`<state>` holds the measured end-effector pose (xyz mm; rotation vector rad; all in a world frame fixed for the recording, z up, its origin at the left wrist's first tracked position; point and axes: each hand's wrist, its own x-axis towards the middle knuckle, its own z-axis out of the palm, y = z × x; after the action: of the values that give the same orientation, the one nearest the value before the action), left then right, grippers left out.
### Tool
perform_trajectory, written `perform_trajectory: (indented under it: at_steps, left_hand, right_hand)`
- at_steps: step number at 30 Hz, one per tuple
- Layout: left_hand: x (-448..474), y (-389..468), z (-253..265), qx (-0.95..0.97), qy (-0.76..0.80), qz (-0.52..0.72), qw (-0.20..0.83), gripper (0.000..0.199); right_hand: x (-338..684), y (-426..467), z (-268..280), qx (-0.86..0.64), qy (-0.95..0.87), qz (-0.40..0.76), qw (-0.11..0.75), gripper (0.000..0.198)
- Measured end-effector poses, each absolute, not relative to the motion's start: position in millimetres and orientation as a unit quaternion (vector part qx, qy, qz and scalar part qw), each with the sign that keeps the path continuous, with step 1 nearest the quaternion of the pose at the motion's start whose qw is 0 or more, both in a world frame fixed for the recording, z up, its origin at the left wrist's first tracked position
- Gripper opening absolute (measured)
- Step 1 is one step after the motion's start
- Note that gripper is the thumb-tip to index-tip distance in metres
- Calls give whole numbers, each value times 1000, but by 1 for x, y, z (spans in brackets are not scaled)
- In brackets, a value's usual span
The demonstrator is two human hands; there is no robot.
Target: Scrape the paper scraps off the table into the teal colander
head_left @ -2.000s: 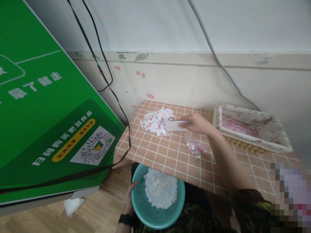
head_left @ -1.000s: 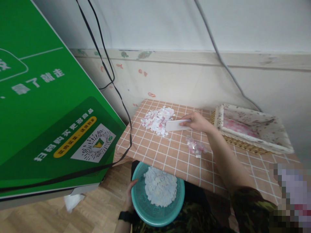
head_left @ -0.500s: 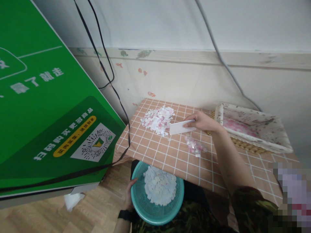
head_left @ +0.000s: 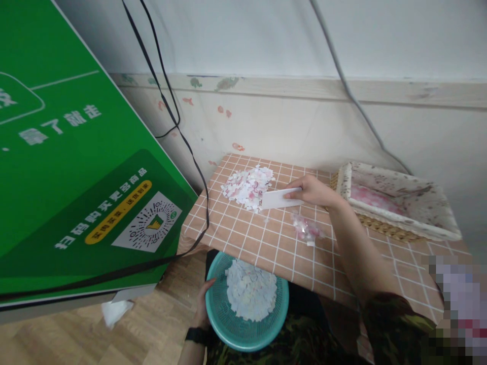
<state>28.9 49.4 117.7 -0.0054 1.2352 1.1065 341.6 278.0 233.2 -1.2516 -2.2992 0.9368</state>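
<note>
My right hand [head_left: 310,191] grips a flat white card [head_left: 280,198], its far edge touching a heap of pink and white paper scraps [head_left: 249,185] on the checked tablecloth [head_left: 258,241]. Just in front of that hand lies a clear plastic packet [head_left: 306,228] with pink bits inside. Below the table edge, a green plastic basket [head_left: 247,342] rests at my lap, holding a pile of pale paper scraps [head_left: 251,291]. My left hand [head_left: 205,299] is closed on its left rim, the thumb over the edge and the other fingers hidden behind.
A fabric-lined wicker basket [head_left: 399,203] with pink contents stands at the table's right rear. On the left rises a large green printed panel [head_left: 57,167], a black strap [head_left: 194,162] hanging before it. White plastic [head_left: 115,313] lies on the floor.
My right hand has moved slightly left, bringing the card's edge farther into the paper heap. The left hand keeps its hold on the green basket.
</note>
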Motion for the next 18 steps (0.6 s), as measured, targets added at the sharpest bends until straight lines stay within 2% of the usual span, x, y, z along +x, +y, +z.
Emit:
perform_trajectory:
  at_steps: [9,18]
  left_hand:
    - [25,51,106,-24,549,485,680,32]
    - [21,47,98,-35,512,499,698,32]
  right_hand:
    - [331,276,232,-439,-811,328,204,22]
    - [331,273,235,-411,-817,366,169,20]
